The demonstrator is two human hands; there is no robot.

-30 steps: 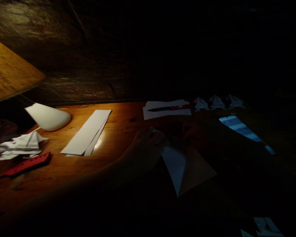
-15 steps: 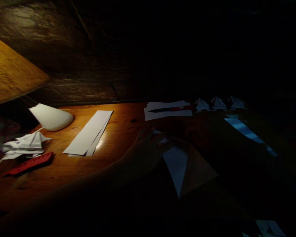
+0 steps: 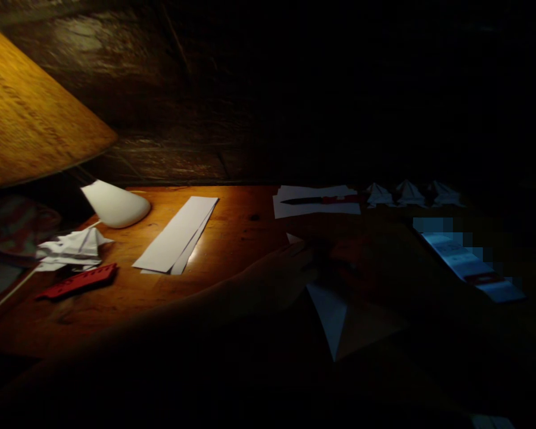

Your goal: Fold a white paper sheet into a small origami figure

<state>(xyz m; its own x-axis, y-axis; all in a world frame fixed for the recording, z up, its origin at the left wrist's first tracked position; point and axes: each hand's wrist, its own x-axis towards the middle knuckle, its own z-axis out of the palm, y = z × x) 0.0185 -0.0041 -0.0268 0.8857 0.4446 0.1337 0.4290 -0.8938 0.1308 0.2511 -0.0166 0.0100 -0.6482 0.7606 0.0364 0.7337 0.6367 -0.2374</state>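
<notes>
Folded paper (image 3: 335, 316) lying on wooden desk (image 3: 232, 238), point toward us. We are pressing left hand (image 3: 281, 280) flat on its upper edge; right hand (image 3: 361, 262) beside, grip lost in shadow. Paper strips (image 3: 176, 235) lying farther left.

White folded paper (image 3: 335, 310), white paper strips (image 3: 178, 235), red punched strip (image 3: 77, 281), amber-brown wooden table (image 3: 232, 238), tan lampshade (image 3: 31, 119)

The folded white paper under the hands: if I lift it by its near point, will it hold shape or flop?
The folded white paper looks thin and creased to a point, so it is probably light and fairly stiff along the fold. Its flaps may spring open once the left hand lets go. On the smooth wooden table it would likely slide when pushed.
</notes>
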